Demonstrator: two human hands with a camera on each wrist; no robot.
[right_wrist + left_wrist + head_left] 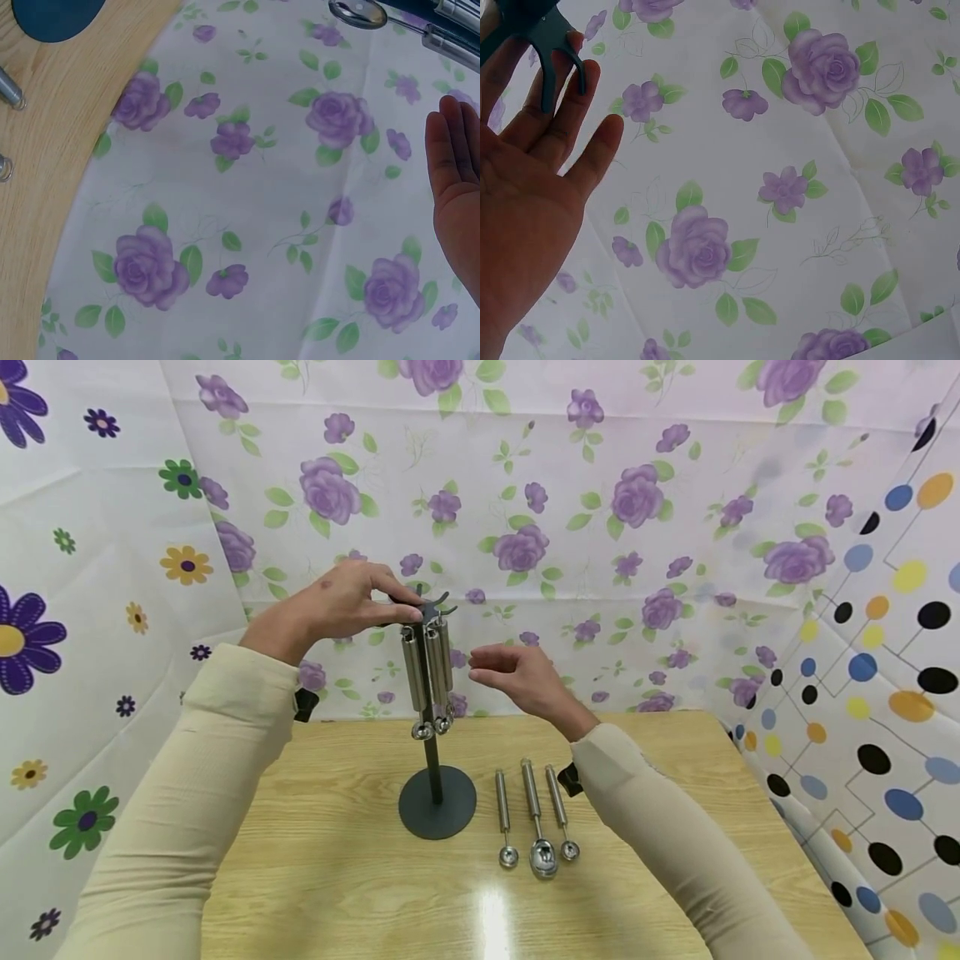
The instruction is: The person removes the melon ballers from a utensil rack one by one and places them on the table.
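Note:
My left hand (341,599) grips the hooked top of a dark utensil stand (433,777), thumb on the near side. In the left wrist view the fingers of that hand (529,187) lie behind the curved dark hooks (547,56). Several silver-handled utensils (414,672) with small round heads hang from the stand, handles up. To their right, my right hand (528,683) is held in the air with nearly straight fingers and nothing in it. A shiny scoop head (360,11) shows above it in the right wrist view.
Right of the stand's round base, two small ball scoops (503,802) and one larger oval scoop (542,858) lie side by side on the wooden table (337,877). Flowered cloth (525,468) hangs behind, and a dotted cloth (885,693) on the right.

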